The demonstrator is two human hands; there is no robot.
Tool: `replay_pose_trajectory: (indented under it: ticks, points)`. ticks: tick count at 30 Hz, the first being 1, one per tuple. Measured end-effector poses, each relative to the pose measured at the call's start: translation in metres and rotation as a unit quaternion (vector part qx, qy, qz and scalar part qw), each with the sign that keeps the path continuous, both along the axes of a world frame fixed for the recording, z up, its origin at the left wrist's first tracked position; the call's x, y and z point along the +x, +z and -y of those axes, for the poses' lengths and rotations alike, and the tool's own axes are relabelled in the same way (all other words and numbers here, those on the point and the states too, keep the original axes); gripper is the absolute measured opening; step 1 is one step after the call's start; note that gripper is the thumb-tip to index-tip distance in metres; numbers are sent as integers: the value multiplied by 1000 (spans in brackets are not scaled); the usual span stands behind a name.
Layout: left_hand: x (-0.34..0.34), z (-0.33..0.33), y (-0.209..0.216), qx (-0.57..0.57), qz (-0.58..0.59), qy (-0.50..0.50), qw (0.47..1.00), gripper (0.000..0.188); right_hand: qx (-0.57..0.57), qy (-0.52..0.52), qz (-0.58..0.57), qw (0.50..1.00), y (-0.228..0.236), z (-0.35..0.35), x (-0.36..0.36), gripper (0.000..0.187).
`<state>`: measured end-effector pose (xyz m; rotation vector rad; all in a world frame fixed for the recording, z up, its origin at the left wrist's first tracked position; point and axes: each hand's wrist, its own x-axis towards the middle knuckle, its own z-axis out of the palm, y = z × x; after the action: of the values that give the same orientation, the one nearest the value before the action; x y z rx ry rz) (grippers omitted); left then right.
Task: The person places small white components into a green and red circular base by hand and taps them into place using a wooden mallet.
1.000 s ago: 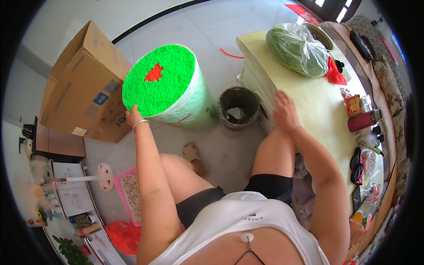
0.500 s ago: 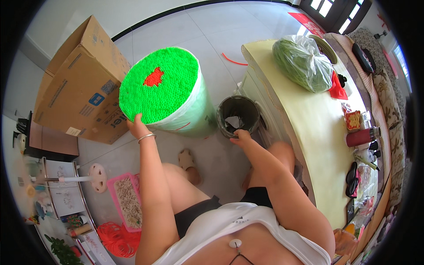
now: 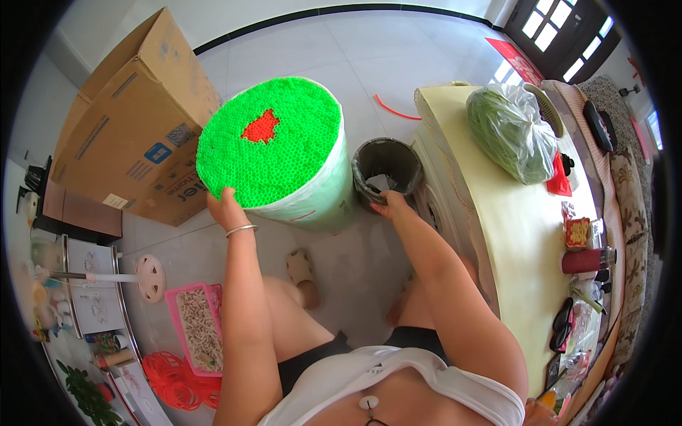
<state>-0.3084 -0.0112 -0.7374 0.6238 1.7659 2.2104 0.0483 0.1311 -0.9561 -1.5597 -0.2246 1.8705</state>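
A tall round bundle of thin green tubes (image 3: 284, 160), with a red patch of tubes (image 3: 261, 126) near the middle of its top, stands upright in a whitish wrap (image 3: 320, 213). My left hand (image 3: 226, 211), with a bracelet at the wrist, grips its near left rim. The thumb rests at the top edge and the other fingers are mostly hidden. To the right of the bundle is a dark waste bin (image 3: 364, 186) with crumpled white material (image 3: 383, 180) inside. My right hand (image 3: 391, 204) is closed on the bin's near rim.
A large open cardboard box (image 3: 135, 135) stands left of the bundle. On the right, a pale yellow table (image 3: 490, 206) bears a bag of greens (image 3: 508, 131) and a dark red flask (image 3: 586, 260). A pink tray (image 3: 177, 319) and red strips (image 3: 170, 380) lie at lower left.
The whole view has shifted slightly, so the table and box sit differently in the picture. Both hands keep their places on the bundle and the bin.
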Motion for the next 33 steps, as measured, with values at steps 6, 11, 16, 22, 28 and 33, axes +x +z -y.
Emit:
replay_pose_trajectory:
  ticks: [6, 11, 16, 22, 28, 33]
  points:
    - [-4, -1, -2, 1, -11, 26, 1000, 37, -66, -82, -109, 988, -15, -22, -4, 31]
    - [-5, -10, -11, -14, -15, 30, 999, 36, -57, -146, -133, 979, -46, -39, 13, 26]
    - [-2, -5, -4, 6, -25, 34, 999, 37, -73, -154, -211, 962, -36, -41, 10, 27]
    - [-10, -6, -13, 6, -22, 50, 999, 39, -163, 109, -207, 958, 8, -11, -26, 42]
    - [-8, -7, -11, 11, 9, 59, 998, 37, 320, 80, 9, 944, 167, -13, -98, 20]
    - [-9, -8, -10, 7, 23, 55, 998, 37, 243, 128, -52, 960, 233, -47, -111, 21]
